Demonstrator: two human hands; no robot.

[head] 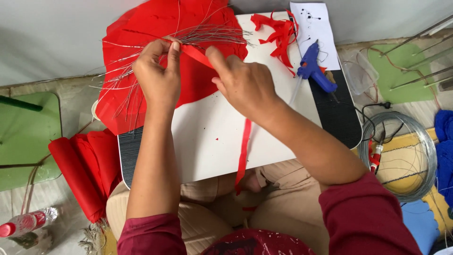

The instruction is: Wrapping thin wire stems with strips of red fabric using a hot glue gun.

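Observation:
My left hand [158, 78] pinches the end of a thin wire together with a red paper strip [244, 146]. My right hand [243, 82] grips the same strip a little to the right, stretched between both hands, and its long tail hangs down over the white board [207, 137] to my lap. A bundle of thin grey wires [188, 40] lies fanned out on a large red paper sheet [141, 28] behind my hands.
A blue glue gun [315, 66] and red paper scraps [278, 30] lie at the board's far right. A roll of red paper [80, 170] sits at left, a wire coil [401, 156] at right, a plastic bottle [28, 222] at lower left.

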